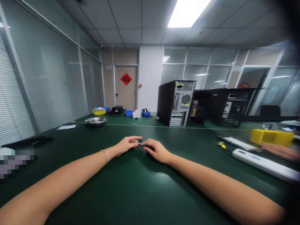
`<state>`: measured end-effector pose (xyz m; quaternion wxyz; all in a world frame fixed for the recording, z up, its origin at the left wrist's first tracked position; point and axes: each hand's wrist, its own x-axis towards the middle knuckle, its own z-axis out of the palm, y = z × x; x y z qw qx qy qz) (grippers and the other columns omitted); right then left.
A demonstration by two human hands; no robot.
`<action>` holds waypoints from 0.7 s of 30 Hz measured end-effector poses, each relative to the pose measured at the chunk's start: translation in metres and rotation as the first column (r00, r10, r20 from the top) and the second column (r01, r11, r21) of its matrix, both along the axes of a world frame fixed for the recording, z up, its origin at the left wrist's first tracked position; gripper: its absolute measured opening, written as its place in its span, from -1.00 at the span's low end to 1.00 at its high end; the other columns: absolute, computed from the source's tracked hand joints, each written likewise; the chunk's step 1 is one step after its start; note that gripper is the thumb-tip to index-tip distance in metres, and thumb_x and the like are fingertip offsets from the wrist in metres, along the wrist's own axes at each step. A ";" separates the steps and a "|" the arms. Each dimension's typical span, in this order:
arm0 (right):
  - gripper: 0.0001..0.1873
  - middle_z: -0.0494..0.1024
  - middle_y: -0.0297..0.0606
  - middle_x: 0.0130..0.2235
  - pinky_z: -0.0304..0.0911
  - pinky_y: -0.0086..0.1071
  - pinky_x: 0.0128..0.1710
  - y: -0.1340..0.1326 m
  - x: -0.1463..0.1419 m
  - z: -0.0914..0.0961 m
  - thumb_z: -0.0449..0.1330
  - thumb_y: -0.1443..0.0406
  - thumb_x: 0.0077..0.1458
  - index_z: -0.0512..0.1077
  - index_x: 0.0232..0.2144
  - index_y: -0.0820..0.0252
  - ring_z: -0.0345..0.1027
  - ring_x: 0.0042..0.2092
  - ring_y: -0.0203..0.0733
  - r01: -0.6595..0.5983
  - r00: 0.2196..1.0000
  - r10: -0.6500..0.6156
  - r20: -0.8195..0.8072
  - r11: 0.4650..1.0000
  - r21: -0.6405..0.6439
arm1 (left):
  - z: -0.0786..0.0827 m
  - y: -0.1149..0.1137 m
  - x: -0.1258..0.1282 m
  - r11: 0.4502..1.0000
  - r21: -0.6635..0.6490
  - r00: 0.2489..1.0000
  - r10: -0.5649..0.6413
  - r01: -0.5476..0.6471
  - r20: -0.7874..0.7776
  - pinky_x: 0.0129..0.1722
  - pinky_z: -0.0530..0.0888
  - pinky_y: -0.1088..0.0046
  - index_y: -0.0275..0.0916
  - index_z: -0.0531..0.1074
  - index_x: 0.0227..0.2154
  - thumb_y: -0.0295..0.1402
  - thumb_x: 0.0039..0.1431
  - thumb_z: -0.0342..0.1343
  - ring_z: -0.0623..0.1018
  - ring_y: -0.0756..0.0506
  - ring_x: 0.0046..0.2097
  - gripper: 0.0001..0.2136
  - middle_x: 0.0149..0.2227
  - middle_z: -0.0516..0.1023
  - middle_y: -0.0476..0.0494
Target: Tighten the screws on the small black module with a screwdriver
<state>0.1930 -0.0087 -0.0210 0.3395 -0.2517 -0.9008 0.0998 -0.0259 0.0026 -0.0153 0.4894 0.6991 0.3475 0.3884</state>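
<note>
Both my arms reach forward over the dark green table (pixel 131 187). My left hand (pixel 127 145), with a thin bracelet on the wrist, and my right hand (pixel 156 150) meet at their fingertips in the middle of the table. Between the pinched fingers is a tiny dark part (pixel 141 143), too small to name. Each hand has its fingers curled inward and rests low on the mat.
A computer tower (pixel 176 103) stands behind with its back panel facing me, with more dark cases beside it. A metal bowl (pixel 96 121) and small blue and yellow bins sit far left. At right lie a white power strip (pixel 264 164), a yellow bin (pixel 270 137) and another person's hand (pixel 280 151).
</note>
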 end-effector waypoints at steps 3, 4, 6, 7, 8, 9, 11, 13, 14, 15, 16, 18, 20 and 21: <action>-0.73 0.52 -0.16 -0.13 0.26 -0.26 -0.04 0.001 0.000 -0.001 0.08 0.32 0.22 0.44 -0.04 0.16 0.38 -0.11 -0.16 0.028 0.999 -0.029 -0.025 1.000 -0.006 | 0.000 0.000 0.000 1.000 -0.008 1.000 -0.013 0.013 0.015 -0.25 0.35 0.47 -0.29 0.42 -0.03 -0.39 0.00 0.24 0.48 0.00 -0.31 -0.58 -0.35 0.54 -0.07; -0.72 0.52 -0.16 -0.14 0.26 -0.26 -0.04 0.001 0.000 -0.001 0.08 0.33 0.22 0.43 -0.04 0.16 0.38 -0.11 -0.16 0.045 0.998 -0.045 -0.037 0.999 -0.008 | -0.001 0.000 -0.001 1.000 -0.024 0.999 -0.018 0.019 0.041 -0.23 0.36 0.46 -0.29 0.42 -0.06 -0.39 -0.02 0.26 0.50 -0.02 -0.28 -0.59 -0.32 0.55 -0.09; -0.73 0.53 -0.18 -0.15 0.27 -0.27 -0.05 0.004 0.000 -0.004 0.09 0.33 0.21 0.42 -0.05 0.16 0.39 -0.12 -0.16 0.080 0.995 -0.081 -0.059 0.997 -0.011 | -0.003 0.002 -0.001 0.997 -0.070 0.994 -0.018 0.026 0.111 -0.19 0.39 0.41 -0.28 0.38 -0.13 -0.38 -0.07 0.30 0.53 -0.05 -0.26 -0.60 -0.28 0.56 -0.12; -0.74 0.53 -0.19 -0.15 0.27 -0.27 -0.06 0.005 0.000 -0.005 0.09 0.33 0.20 0.42 -0.06 0.16 0.39 -0.12 -0.16 0.097 0.993 -0.097 -0.067 0.995 -0.009 | -0.004 0.002 -0.001 0.995 -0.095 0.989 -0.007 0.021 0.146 -0.18 0.41 0.39 -0.27 0.36 -0.16 -0.37 -0.09 0.32 0.55 -0.05 -0.26 -0.59 -0.30 0.55 -0.11; -0.75 0.54 -0.20 -0.14 0.27 -0.26 -0.06 0.006 0.000 -0.006 0.10 0.33 0.19 0.42 -0.07 0.16 0.39 -0.12 -0.15 0.108 0.992 -0.109 -0.070 0.994 -0.006 | -0.005 0.003 -0.001 0.993 -0.116 0.984 0.005 0.016 0.178 -0.17 0.42 0.37 -0.26 0.33 -0.17 -0.36 -0.11 0.34 0.56 -0.05 -0.27 -0.58 -0.33 0.55 -0.08; -0.75 0.54 -0.20 -0.14 0.26 -0.27 -0.05 0.007 0.000 -0.007 0.10 0.33 0.19 0.42 -0.08 0.15 0.39 -0.11 -0.15 0.117 0.991 -0.116 -0.070 0.993 0.001 | -0.005 0.003 -0.002 0.991 -0.131 0.979 0.016 0.011 0.202 -0.15 0.42 0.35 -0.25 0.32 -0.16 -0.35 -0.12 0.35 0.57 -0.05 -0.28 -0.55 -0.37 0.53 -0.04; -0.75 0.54 -0.19 -0.14 0.26 -0.27 -0.05 0.007 0.000 -0.008 0.10 0.33 0.19 0.42 -0.08 0.16 0.39 -0.11 -0.15 0.127 0.991 -0.126 -0.051 0.992 0.018 | -0.005 0.003 -0.002 0.990 -0.138 0.976 0.024 0.006 0.215 -0.12 0.43 0.33 -0.24 0.32 -0.11 -0.33 -0.12 0.36 0.58 -0.05 -0.28 -0.51 -0.43 0.49 0.03; -0.75 0.54 -0.19 -0.16 0.26 -0.28 -0.07 0.005 0.000 -0.007 0.11 0.34 0.18 0.44 -0.09 0.16 0.39 -0.12 -0.15 0.132 0.991 -0.132 -0.012 0.991 0.031 | -0.005 0.003 -0.002 0.993 -0.120 0.980 0.025 -0.001 0.197 -0.10 0.43 0.34 -0.27 0.37 -0.11 -0.32 -0.11 0.36 0.58 -0.06 -0.25 -0.53 -0.40 0.50 0.00; -0.75 0.54 -0.19 -0.18 0.27 -0.28 -0.08 0.004 0.000 -0.006 0.11 0.35 0.18 0.44 -0.09 0.16 0.40 -0.13 -0.15 0.136 0.991 -0.136 0.008 0.990 0.034 | -0.005 0.003 -0.002 0.994 -0.107 0.983 0.030 -0.010 0.182 -0.09 0.43 0.35 -0.29 0.40 -0.14 -0.31 -0.11 0.36 0.57 -0.05 -0.25 -0.56 -0.38 0.51 -0.03; -0.75 0.54 -0.19 -0.19 0.27 -0.29 -0.09 0.003 0.000 -0.006 0.11 0.35 0.18 0.45 -0.09 0.16 0.40 -0.14 -0.16 0.140 0.990 -0.141 0.025 0.990 0.036 | -0.005 0.004 -0.002 0.995 -0.093 0.985 0.037 -0.022 0.169 -0.10 0.43 0.37 -0.31 0.43 -0.18 -0.31 -0.12 0.36 0.56 -0.04 -0.25 -0.60 -0.35 0.52 -0.06; -0.75 0.54 -0.19 -0.20 0.27 -0.30 -0.10 0.002 -0.001 -0.005 0.11 0.35 0.17 0.46 -0.09 0.16 0.40 -0.15 -0.16 0.144 0.989 -0.146 0.039 0.989 0.037 | -0.006 0.004 -0.002 0.996 -0.081 0.986 0.045 -0.032 0.158 -0.12 0.43 0.38 -0.32 0.45 -0.23 -0.31 -0.13 0.36 0.56 -0.03 -0.27 -0.63 -0.35 0.53 -0.07; -0.74 0.54 -0.20 -0.20 0.27 -0.31 -0.10 0.001 -0.001 -0.004 0.12 0.35 0.17 0.46 -0.09 0.16 0.40 -0.15 -0.16 0.160 0.986 -0.162 0.050 0.986 0.038 | -0.007 0.006 -0.002 0.997 -0.057 0.988 0.054 -0.047 0.146 -0.16 0.43 0.40 -0.33 0.47 -0.28 -0.30 -0.13 0.37 0.55 -0.02 -0.30 -0.66 -0.37 0.54 -0.07; -0.74 0.54 -0.20 -0.19 0.26 -0.31 -0.10 0.002 -0.001 -0.005 0.12 0.35 0.17 0.47 -0.09 0.15 0.40 -0.14 -0.17 0.174 0.983 -0.176 0.052 0.984 0.038 | -0.009 0.007 -0.002 0.998 -0.039 0.990 0.060 -0.055 0.131 -0.20 0.44 0.41 -0.33 0.48 -0.28 -0.29 -0.13 0.36 0.54 -0.02 -0.32 -0.66 -0.40 0.55 -0.08; -0.75 0.54 -0.20 -0.19 0.26 -0.31 -0.10 0.002 0.000 -0.005 0.12 0.34 0.17 0.47 -0.10 0.14 0.39 -0.14 -0.17 0.181 0.982 -0.182 0.052 0.983 0.038 | -0.009 0.007 -0.002 0.998 -0.031 0.991 0.063 -0.059 0.122 -0.22 0.44 0.41 -0.33 0.48 -0.28 -0.28 -0.13 0.36 0.54 -0.03 -0.33 -0.66 -0.40 0.56 -0.09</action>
